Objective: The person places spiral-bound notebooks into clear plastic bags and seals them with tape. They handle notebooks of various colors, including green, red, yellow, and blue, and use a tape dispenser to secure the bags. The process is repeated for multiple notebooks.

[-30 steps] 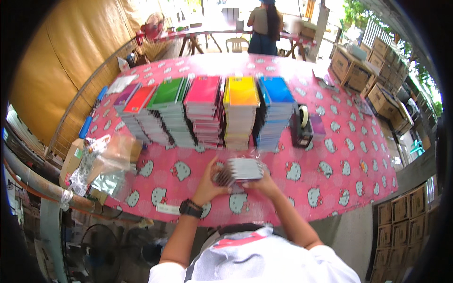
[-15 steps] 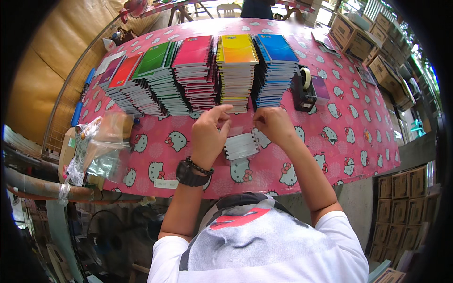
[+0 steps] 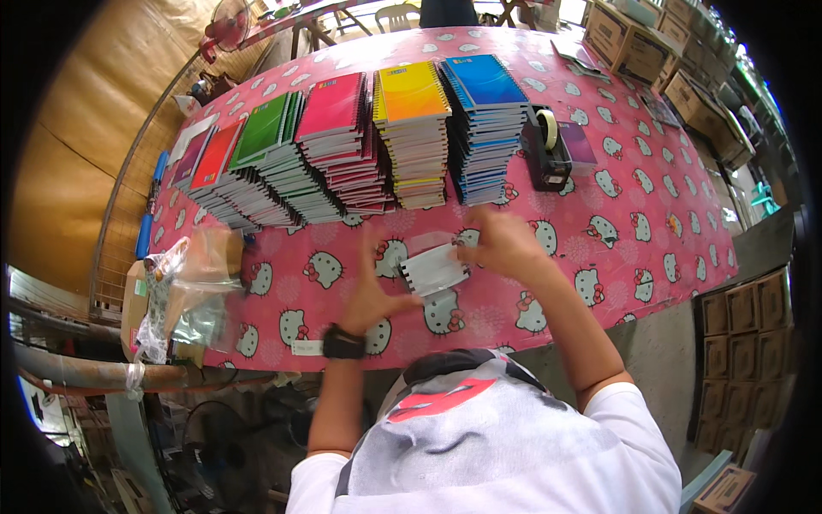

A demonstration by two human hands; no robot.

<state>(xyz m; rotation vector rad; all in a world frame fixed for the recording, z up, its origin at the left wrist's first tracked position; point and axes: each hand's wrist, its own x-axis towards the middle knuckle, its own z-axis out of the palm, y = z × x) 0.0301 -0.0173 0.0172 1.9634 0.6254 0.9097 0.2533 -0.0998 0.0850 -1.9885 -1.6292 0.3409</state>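
A small white spiral-bound notebook (image 3: 435, 272), seemingly in a clear plastic sleeve, lies on the pink table in front of me. Beside its left edge, my left hand (image 3: 374, 295) is open, thumb stretched towards the notebook and the other fingers pointing forward, blurred. Over the notebook's right edge, my right hand (image 3: 507, 246) is curled, thumb at the edge; what its fingers hold, if anything, is hidden. Just beyond the hands stand tall stacks of spiral notebooks: blue (image 3: 486, 81), yellow (image 3: 413, 90), pink (image 3: 332, 103), green (image 3: 265, 128), red (image 3: 216, 157) and purple (image 3: 190, 159).
A black tape dispenser (image 3: 546, 154) stands right of the blue stack, beside a purple notebook (image 3: 579, 144). Clear plastic bags (image 3: 201, 295) lie at the table's left edge. Cardboard boxes (image 3: 629, 43) sit at the far right. A paper strip (image 3: 307, 348) lies near the front edge.
My left hand has drawn back towards me and its fingers have spread from a pinch. My right hand has come nearer to the notebook's right edge. The whole view has shifted slightly.
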